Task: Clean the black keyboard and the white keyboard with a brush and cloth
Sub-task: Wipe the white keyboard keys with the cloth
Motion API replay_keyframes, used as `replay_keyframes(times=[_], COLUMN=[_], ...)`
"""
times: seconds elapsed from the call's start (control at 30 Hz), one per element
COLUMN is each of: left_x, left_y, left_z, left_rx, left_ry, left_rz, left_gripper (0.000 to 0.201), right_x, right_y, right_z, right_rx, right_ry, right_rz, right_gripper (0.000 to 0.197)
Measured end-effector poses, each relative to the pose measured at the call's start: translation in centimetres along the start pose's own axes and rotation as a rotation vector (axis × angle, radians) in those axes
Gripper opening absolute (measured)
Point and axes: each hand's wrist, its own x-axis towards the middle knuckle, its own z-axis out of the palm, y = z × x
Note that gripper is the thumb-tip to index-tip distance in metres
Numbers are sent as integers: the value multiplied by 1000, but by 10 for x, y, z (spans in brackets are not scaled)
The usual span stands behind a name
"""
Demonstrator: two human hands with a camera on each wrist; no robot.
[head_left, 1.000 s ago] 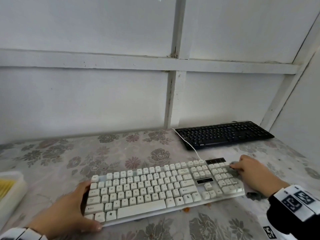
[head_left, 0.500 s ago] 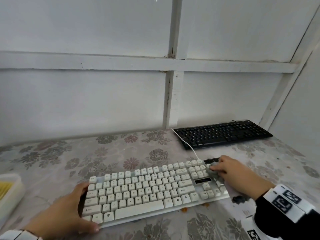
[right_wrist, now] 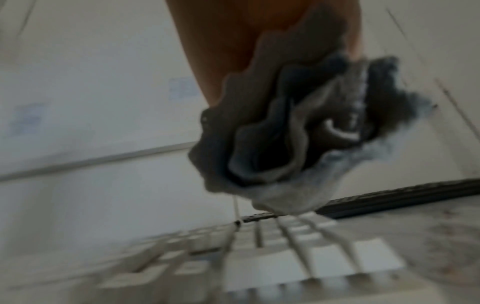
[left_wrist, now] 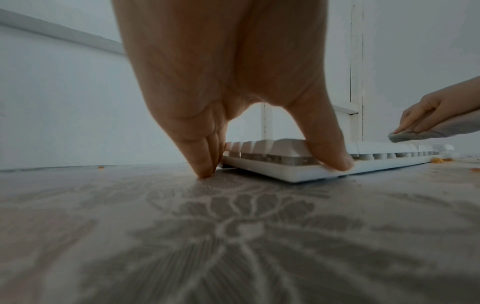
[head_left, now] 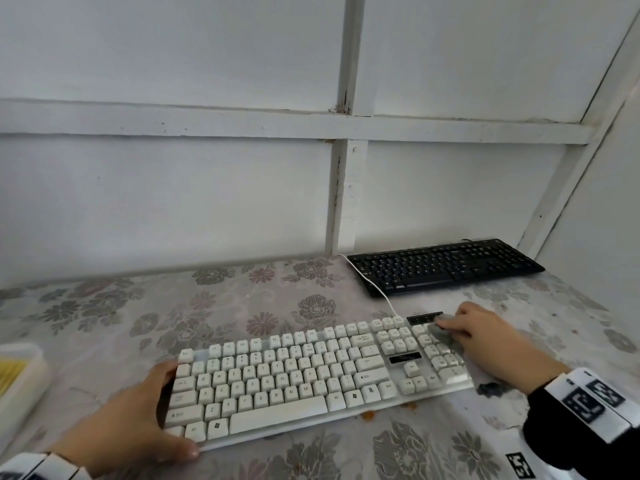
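at the near edge of the desk [head_left: 104, 327], my left hand [head_left: 128, 424] clamps the left end of the white keyboard [head_left: 304, 372]: thumb curled onto the front rim at the near-left corner, fingers curled round the side with their tips down on the flowered covering, and the left wrist view shows exactly that, thumb on the frame, fingertips touching the desk just beside it. over on the right, my right hand [head_left: 491, 344] is bunched round the grey cloth [head_left: 441, 329], and the cloth presses on the top of the number pad, right by the black indicator strip at the keyboard's far-right corner. the right wrist view is blurred, but i can see the cloth crumpled in folds under my palm, its lowest fold touching the keys. the white keyboard lies slanted across the middle of the desk, its white cable [head_left: 374, 289] running back toward the wall. the black keyboard [head_left: 446, 265] sits flat at the far right corner of the desk, against the wall, well apart from both hands, nobody touching it. at the left edge of the desk there's a pale plastic box [head_left: 24, 379] with something yellow in it; what it is i cannot tell. a few orange crumbs [head_left: 369, 415] lie on the covering just in front of the white keyboard. no brush in my sight.
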Motion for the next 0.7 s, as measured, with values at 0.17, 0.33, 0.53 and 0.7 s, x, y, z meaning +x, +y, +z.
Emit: replay_keyframes(times=[0.17,0.33,0.53,0.7], left_x=[-1,1,1,2], left_y=[2,-2,-2,-4], left_z=[-1,0,-1,0], left_rx=[-40,4,14,-5], left_ry=[-9,10,-15,9], left_rz=[2,2,2,12], left_gripper=[131,139,142,142], right_x=[-5,-3,15,20], right_y=[0,0,-41,-51], right_z=[1,-4,5,10], right_rx=[45,-45,-52,-146], right_ry=[-45,-24,7,-85], right_rz=[-12,58,-34,-93], right_gripper=[27,23,23,16])
